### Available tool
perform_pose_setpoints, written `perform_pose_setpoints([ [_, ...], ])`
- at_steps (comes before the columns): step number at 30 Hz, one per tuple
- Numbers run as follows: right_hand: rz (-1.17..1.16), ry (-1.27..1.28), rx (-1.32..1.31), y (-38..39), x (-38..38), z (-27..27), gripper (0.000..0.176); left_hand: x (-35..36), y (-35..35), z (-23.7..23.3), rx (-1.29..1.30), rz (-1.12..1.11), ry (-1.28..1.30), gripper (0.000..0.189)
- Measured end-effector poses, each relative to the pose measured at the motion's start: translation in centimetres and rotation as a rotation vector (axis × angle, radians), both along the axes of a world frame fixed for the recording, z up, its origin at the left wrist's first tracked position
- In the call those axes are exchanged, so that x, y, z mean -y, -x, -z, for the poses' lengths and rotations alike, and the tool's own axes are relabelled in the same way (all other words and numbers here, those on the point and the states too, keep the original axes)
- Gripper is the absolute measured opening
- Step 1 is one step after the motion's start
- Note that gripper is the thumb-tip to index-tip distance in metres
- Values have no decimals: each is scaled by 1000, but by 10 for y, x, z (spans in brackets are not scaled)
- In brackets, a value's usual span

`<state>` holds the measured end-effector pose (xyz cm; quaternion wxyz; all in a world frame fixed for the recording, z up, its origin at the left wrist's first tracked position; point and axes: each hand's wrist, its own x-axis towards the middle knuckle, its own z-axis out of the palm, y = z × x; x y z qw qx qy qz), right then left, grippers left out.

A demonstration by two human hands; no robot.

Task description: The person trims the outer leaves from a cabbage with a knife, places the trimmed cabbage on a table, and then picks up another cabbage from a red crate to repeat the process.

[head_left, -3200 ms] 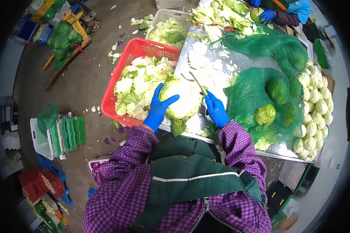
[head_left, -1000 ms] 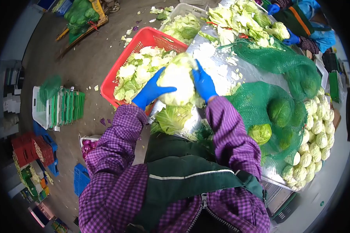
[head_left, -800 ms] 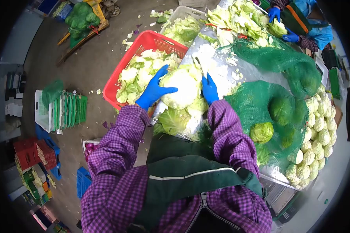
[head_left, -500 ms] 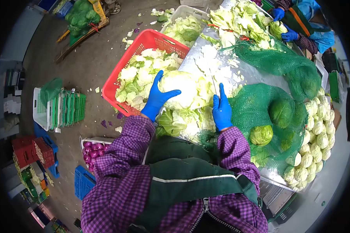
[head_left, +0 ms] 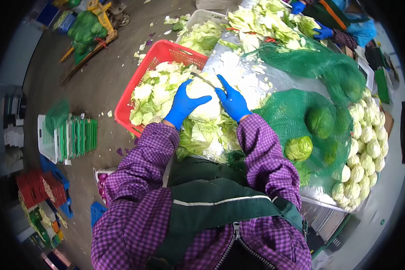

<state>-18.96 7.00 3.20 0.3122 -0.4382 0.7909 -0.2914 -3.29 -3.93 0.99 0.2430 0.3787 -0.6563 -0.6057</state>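
A pale cabbage head (head_left: 205, 101) rests at the near left edge of the steel table (head_left: 297, 81). My left hand (head_left: 183, 104), in a blue glove, grips its left side. My right hand (head_left: 232, 102), also gloved, lies on the cabbage's right side and holds a knife (head_left: 203, 80) whose blade lies across the top of the head. Loose green outer leaves (head_left: 202, 135) lie under and in front of the cabbage.
A red basket (head_left: 159, 54) of trimmed leaves stands left of the table, a white basket (head_left: 202, 17) of leaves beyond it. Green net sacks (head_left: 301, 108) with cabbages lie to the right, peeled heads (head_left: 364, 153) along the far right edge. A co-worker's gloved hands (head_left: 319, 31) work at the far end.
My right hand has moved left from beside the net sack onto the cabbage, bringing the knife over its top. My left hand stays on the cabbage's left side.
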Motion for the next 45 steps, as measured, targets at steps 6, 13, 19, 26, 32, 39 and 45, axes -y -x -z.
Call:
perform_pose_setpoints([
  [6,355,38,3,32,13,67,62,-11,0,-1,-26,160,145,96],
  [13,541,125,396,30,-20,127,68,-23,-33,-13,-35,-77,98,106],
  [19,662,-35,524,2,-68,71,66,-47,-25,27,0,-172,300,123],
  [26,11,237,-163,-20,-58,-9,65,-3,-4,4,6,128,147,118],
  [32,80,41,-125,-5,5,-1,52,-10,-6,8,20,107,198,115],
  [39,275,-115,-62,26,9,64,60,2,-29,-1,11,277,324,118],
  [45,394,-22,17,-14,-30,64,62,-40,-36,1,20,-152,-71,113],
])
